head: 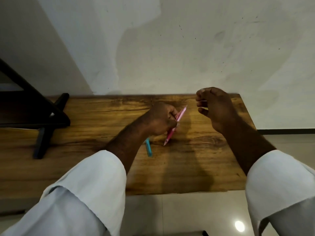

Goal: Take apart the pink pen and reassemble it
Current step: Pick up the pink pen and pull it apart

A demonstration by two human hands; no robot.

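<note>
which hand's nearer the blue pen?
Left. The left hand, gripping the pink pen, is just beyond the blue pen; the right hand, pinching a thin part, is raised far to its right.

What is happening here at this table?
A person works over a wooden table. The left hand grips the pink pen, tip pointing down toward the table. The right hand, raised beside it, pinches a thin pale piece, too small to identify. A blue pen lies on the table.

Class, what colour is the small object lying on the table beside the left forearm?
The small object is light blue; head view.
</note>
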